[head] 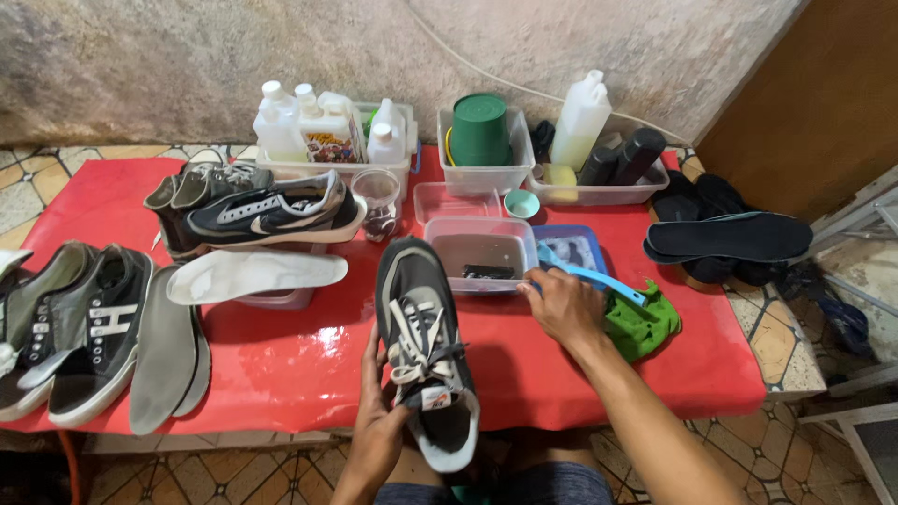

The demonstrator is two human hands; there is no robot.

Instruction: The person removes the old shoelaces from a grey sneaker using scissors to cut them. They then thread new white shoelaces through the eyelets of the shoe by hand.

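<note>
Head view: low in the centre of the frame, the left hand (382, 421) is curled around the side of a grey shoe (426, 348) with white laces, its toe lying on the red table (281, 360) and its heel hanging over the near edge. Right of centre, the right hand (558, 304) is closed on a blue brush (589, 275) beside a clear tub (482, 252) (dark water inside), with a green cloth (644, 323) just right of the wrist. More shoes (84, 327) and pale insoles (253, 273) lie at the left.
</note>
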